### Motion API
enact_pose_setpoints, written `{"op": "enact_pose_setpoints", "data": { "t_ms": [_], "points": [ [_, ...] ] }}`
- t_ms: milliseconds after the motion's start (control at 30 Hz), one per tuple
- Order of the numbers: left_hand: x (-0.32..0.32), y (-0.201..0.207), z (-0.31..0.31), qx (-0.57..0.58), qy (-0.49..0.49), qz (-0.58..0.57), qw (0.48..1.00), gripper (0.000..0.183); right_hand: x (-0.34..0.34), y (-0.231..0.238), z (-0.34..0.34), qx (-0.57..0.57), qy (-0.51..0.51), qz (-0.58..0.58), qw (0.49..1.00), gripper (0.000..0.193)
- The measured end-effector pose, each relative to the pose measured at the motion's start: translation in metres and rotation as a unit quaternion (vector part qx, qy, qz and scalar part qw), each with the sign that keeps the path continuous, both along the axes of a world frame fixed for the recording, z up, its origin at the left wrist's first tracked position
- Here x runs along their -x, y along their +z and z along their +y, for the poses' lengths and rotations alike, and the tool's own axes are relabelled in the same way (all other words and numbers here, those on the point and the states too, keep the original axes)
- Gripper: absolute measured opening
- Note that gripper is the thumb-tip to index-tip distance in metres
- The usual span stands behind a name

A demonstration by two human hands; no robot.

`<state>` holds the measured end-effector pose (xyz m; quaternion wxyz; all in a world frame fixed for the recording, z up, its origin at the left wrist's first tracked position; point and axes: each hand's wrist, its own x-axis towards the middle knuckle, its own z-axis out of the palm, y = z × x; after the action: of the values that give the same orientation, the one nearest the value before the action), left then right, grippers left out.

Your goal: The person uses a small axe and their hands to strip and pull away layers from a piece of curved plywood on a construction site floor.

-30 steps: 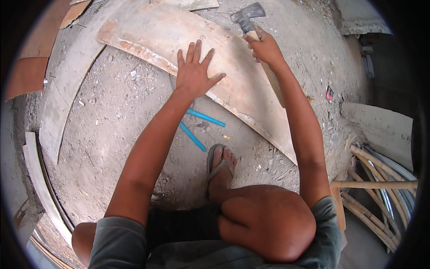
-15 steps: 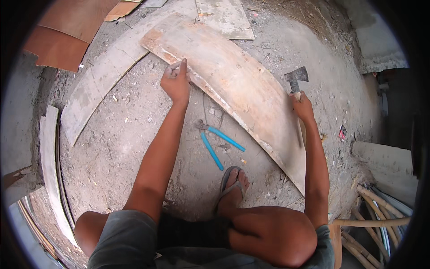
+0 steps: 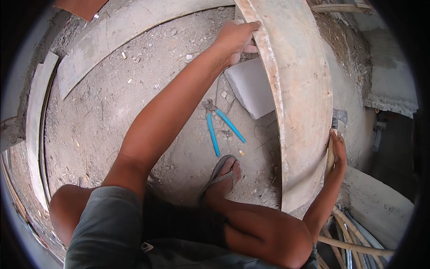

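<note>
A long plywood board, pale and dusty with a rough whitish left edge, stands lifted off the ground in front of me. My left hand grips that edge near the board's far end, thumb on top and fingers beneath. At the board's right side, my right hand is wrapped round the wooden handle of a hatchet; its dark head points away from me. Under the raised edge lies a pale grey block. Pliers with blue handles rest spread on the dirt, just beyond my sandalled foot.
Another long board lies flat at the far left, with narrow stacked strips along the left side. Bamboo poles and metal lengths are piled at the lower right. Concrete slabs edge the right side.
My left hand has taken hold of the board and raised its left edge, uncovering the grey block. The board has swung rightward, and my right hand with the hatchet has moved right and nearer.
</note>
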<state>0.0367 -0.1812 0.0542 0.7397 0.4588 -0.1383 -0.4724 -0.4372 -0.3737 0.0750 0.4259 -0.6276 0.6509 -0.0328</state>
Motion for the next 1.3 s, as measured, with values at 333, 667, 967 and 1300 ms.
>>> {"op": "enact_pose_setpoints", "data": {
  "t_ms": [333,667,967,1300],
  "points": [
    [0.077,-0.019,0.06,-0.257,-0.28,-0.207,0.901,0.043,0.162,-0.049,0.017,0.093,0.001,0.063,0.994,0.04],
    [0.048,-0.078,0.035,-0.149,0.012,-0.71,0.689,0.047,0.124,-0.074,0.058,0.19,-0.056,0.117,0.973,0.03],
    [-0.035,-0.107,-0.012,-0.423,-0.096,-0.526,0.731,0.106,-0.003,-0.038,0.072,0.114,-0.074,-0.028,0.99,0.04],
    [0.042,-0.117,-0.017,-0.304,-0.058,-0.782,0.541,0.098,-0.066,-0.069,0.071,0.022,-0.039,-0.126,0.991,0.032]
  ]
}}
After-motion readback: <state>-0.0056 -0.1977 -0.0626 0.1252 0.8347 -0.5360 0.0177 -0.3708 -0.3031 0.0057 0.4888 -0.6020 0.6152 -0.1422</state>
